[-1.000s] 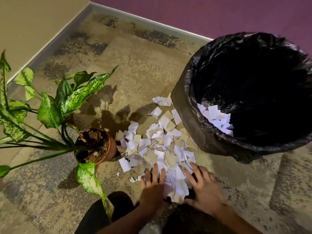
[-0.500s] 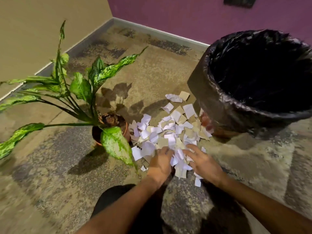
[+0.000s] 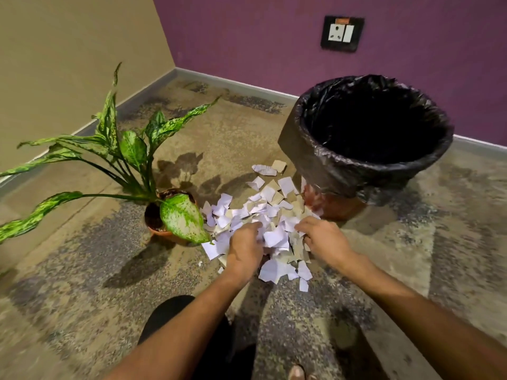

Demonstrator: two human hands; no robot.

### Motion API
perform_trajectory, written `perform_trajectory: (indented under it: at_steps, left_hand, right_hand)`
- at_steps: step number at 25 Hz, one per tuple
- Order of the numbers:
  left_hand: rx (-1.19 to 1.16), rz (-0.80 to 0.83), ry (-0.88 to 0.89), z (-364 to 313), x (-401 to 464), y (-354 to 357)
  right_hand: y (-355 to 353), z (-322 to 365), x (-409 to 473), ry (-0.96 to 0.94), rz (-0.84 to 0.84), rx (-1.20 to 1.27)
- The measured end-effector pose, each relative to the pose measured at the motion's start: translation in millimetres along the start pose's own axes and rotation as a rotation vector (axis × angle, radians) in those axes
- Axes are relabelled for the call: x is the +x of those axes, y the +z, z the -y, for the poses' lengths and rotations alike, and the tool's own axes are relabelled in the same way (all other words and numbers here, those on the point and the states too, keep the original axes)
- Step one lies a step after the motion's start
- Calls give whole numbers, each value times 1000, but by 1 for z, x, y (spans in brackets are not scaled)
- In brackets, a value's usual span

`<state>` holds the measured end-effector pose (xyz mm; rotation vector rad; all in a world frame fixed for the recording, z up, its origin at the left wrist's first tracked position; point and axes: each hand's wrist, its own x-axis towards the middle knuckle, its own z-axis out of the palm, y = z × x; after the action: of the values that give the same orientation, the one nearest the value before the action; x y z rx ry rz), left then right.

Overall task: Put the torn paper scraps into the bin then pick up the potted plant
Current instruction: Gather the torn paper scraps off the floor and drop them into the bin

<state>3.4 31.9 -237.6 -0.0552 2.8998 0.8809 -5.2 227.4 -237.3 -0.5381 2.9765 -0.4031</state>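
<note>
One bin [image 3: 329, 171], one potted plant [image 3: 153, 215] left of it, and dozens of paper scraps [image 3: 269, 207] piled between them. Two hands: left hand [image 3: 245, 249] and right hand [image 3: 322, 238] curl loosely into the pile's near edge, fingertips buried, so I cannot tell whether they grip anything. The bin's inside is too dark to read.

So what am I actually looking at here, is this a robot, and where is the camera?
No robot here: these are a person's two bare arms. The one camera is worn on the person's head, looking forward and down, so you see what they see. The left hand and right hand are both down in a pile of torn paper scraps on the patterned carpet, curling around a bunch of them from either side. Whether the scraps are firmly gripped yet is hard to tell. To the right stands a bin lined with a black bag; its inside is too dark to see into. To the left is a potted plant with speckled green leaves in a brown pot, untouched. A wall socket sits on the purple wall behind.
</note>
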Motion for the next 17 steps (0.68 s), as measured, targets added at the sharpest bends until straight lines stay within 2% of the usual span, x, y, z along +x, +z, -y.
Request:
perform_trajectory:
  at_steps: [3, 7, 11, 13, 17]
  left_hand:
    - [-55, -47, -39, -8, -7, -7]
    - [-145, -109, -30, -26, -12, -19]
    - [-273, -181, 12, -54, -15, -34]
    - [-318, -229, 57, -73, -13, -46]
    - [-453, -368, 176, -112, -4, -72]
  right_hand:
    - [-39, 11, -7, -37, -166, 47]
    - [-127, 26, -11, -107, -450, 210]
    - [-199, 1, 5, 19, -684, 258]
    - [-213, -24, 21, 157, -676, 184]
    - [-206, -58, 39, 369, -444, 96]
